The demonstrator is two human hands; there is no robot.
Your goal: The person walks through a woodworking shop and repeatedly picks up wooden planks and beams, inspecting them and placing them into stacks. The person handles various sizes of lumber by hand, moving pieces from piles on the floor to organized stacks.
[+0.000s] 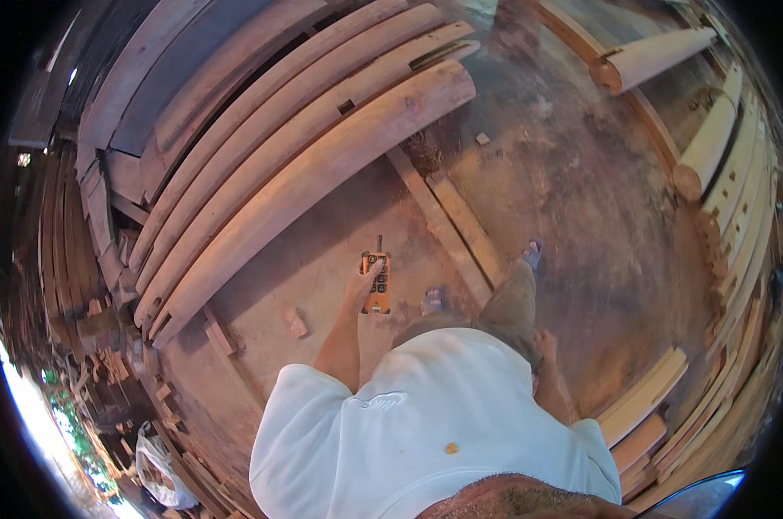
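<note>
My left hand (361, 284) is closed round an orange handheld remote control (377, 303) with black buttons and a short black antenna. The thumb lies over the buttons on its upper half. Ahead and to the left of the remote lie several long rounded wooden posts (340, 164), side by side; a dark square hole shows in one of them. My right hand (545, 348) hangs low beside my right thigh, and its fingers are too unclear to make out.
Wooden bearers (443, 225) cross the floor under the posts, close to my sandalled feet. More round posts (660, 59) and stacked timber (738, 199) line the right side. A wood block (295, 323) lies on the floor; a white plastic bag (160, 467) sits at the lower left.
</note>
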